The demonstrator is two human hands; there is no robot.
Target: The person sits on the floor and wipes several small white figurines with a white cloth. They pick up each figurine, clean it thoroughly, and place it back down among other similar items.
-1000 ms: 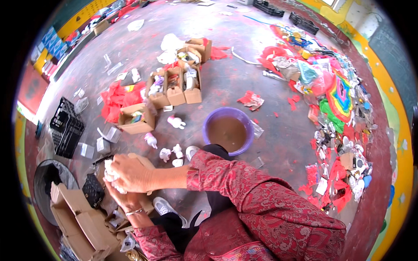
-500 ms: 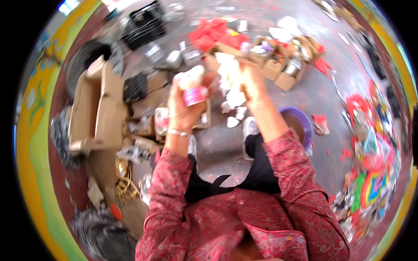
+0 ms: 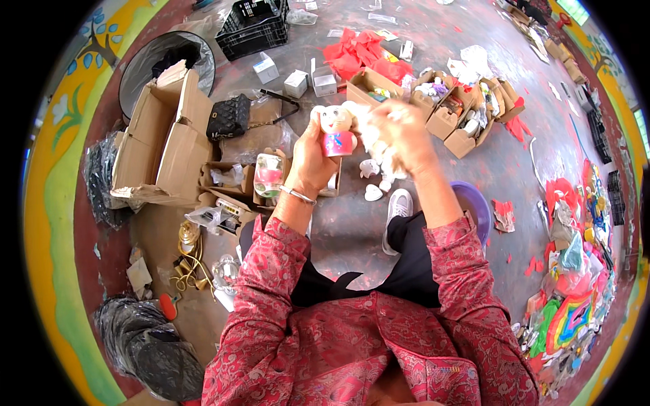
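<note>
Well, the person's left hand (image 3: 310,162) was wrapped around a toy (image 3: 336,128) with big ears and a red body. It was held up in the air, in front of the person. The right hand (image 3: 409,142) was blurry, but its fingers were closed on a white cloth (image 3: 370,128) that hung right beside the toy.

Just past the hands sat a brown box (image 3: 357,93) with bright bits in it. The right hand hid some of it. Next to it was a bunch of open boxes (image 3: 442,124); one had purple and white things inside. The right arm covered part of a purple basin (image 3: 485,210). Over on the left, a round bin (image 3: 144,71) with a shiny lining had something dark in it.

I counted one black crate (image 3: 254,42), three small white boxes (image 3: 296,83), one black bag (image 3: 229,116) and at least three little white pieces (image 3: 373,193) near a gray shoe (image 3: 400,204). Crumpled red stuff (image 3: 359,54) lay behind the brown box. A big messy pile (image 3: 575,271) took up the floor on the right.
</note>
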